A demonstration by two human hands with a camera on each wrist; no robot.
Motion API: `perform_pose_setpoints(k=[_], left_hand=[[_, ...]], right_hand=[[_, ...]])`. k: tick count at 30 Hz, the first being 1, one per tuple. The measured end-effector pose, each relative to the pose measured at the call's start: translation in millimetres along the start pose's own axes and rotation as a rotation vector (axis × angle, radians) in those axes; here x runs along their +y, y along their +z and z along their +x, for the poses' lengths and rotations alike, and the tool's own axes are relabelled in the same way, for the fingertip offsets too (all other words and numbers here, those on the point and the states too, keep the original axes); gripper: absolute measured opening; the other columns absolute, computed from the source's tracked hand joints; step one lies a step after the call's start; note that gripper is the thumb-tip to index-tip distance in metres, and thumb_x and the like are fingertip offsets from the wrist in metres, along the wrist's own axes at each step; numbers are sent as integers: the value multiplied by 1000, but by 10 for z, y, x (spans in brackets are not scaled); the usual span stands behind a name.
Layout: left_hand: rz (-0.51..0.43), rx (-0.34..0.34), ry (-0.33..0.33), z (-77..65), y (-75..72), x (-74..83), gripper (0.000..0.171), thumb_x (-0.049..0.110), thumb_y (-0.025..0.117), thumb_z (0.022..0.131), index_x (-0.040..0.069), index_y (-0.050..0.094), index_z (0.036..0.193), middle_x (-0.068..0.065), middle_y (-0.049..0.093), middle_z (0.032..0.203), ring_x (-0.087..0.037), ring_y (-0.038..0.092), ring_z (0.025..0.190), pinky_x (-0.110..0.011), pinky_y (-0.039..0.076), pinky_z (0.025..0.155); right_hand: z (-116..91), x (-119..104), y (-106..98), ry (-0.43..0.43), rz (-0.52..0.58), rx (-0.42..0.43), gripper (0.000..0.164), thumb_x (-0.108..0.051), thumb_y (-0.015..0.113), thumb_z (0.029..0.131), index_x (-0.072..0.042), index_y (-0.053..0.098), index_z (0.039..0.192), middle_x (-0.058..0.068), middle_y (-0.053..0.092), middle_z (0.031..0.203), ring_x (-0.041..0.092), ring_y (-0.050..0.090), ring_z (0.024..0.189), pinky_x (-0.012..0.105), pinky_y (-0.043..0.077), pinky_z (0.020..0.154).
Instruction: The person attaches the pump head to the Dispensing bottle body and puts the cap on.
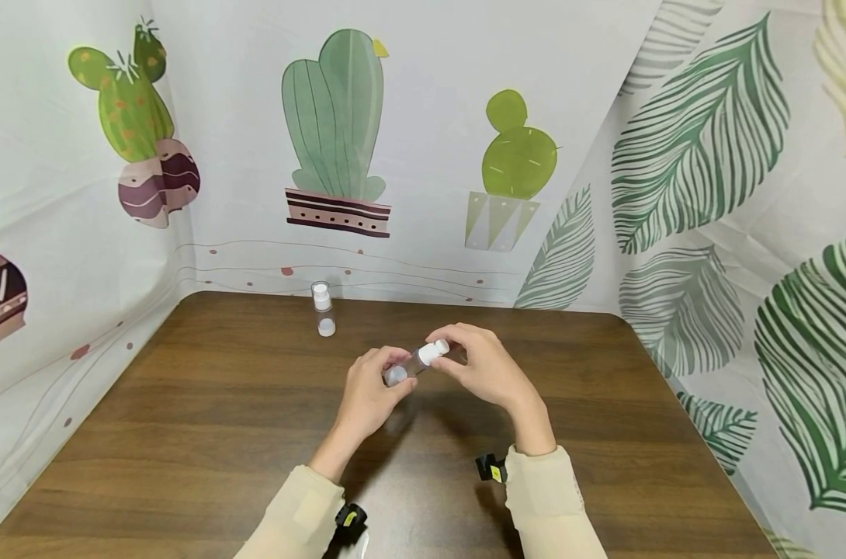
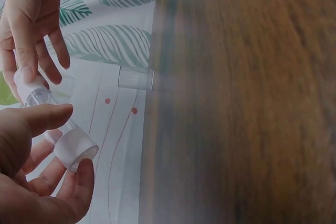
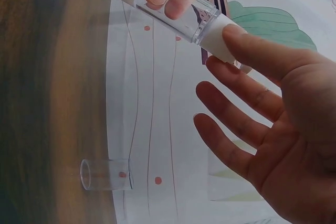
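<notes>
A small clear pump bottle (image 1: 412, 365) with a white top is held tilted above the table by both hands. My left hand (image 1: 370, 392) grips its clear body near the white base (image 2: 76, 148), with thumb and fingers on opposite sides. At the other end, my right hand (image 1: 489, 369) pinches the white pump top (image 3: 218, 38) between thumb and index finger, its other fingers spread apart. A clear cylindrical cap (image 3: 107, 175) stands on the table beyond the hands, mostly hidden behind the right hand in the head view.
A second clear bottle with a white top (image 1: 323, 309) stands upright near the back edge of the brown wooden table (image 1: 206, 404). Behind the table hangs a white cloth (image 1: 430, 140) printed with cacti and leaves. Each wrist wears a small black camera.
</notes>
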State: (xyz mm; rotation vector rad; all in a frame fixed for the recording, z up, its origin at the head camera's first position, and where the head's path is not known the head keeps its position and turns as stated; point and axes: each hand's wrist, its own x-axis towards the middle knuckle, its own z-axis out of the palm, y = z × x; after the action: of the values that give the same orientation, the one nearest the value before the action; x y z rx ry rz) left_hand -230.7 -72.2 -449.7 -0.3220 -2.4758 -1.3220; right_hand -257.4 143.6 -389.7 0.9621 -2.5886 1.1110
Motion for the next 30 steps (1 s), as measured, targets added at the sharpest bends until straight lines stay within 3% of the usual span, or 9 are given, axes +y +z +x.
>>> perform_pose_setpoints(k=[7, 14, 19, 23, 30], left_hand=[[0, -3, -4, 0, -1, 6, 36, 12, 92, 82, 13, 76, 114, -5, 75, 109, -26, 64, 101, -45, 45, 90], [4, 0, 1, 5, 5, 3, 36, 12, 92, 81, 13, 76, 113, -4, 74, 107, -25, 64, 99, -44, 45, 88], [5, -2, -2, 3, 6, 7, 35, 12, 92, 82, 13, 76, 113, -5, 74, 107, -25, 63, 99, -44, 45, 88], [4, -2, -2, 0, 8, 8, 36, 11, 92, 82, 12, 76, 114, -5, 74, 108, -26, 63, 99, -44, 45, 88], [5, -4, -3, -1, 8, 9, 36, 11, 92, 81, 12, 76, 113, -5, 74, 108, -27, 64, 100, -44, 45, 89]], right_hand=[[9, 4, 20, 33, -13, 14, 19, -17, 83, 94, -12, 75, 110, -5, 73, 97, 17, 67, 87, 30, 55, 77], [18, -2, 30, 71, -19, 24, 14, -21, 83, 94, -15, 75, 104, -7, 71, 92, 15, 66, 80, 41, 57, 76], [8, -13, 33, 97, -36, 33, 16, -26, 84, 93, -16, 75, 102, -8, 70, 88, 10, 65, 76, 33, 55, 72], [5, -17, 39, 107, -40, 38, 17, -28, 84, 93, -16, 75, 102, -8, 71, 87, 10, 65, 75, 29, 53, 71], [3, -26, 31, 118, -44, 37, 23, -29, 84, 94, -15, 75, 109, -7, 72, 94, 18, 69, 84, 39, 57, 78]])
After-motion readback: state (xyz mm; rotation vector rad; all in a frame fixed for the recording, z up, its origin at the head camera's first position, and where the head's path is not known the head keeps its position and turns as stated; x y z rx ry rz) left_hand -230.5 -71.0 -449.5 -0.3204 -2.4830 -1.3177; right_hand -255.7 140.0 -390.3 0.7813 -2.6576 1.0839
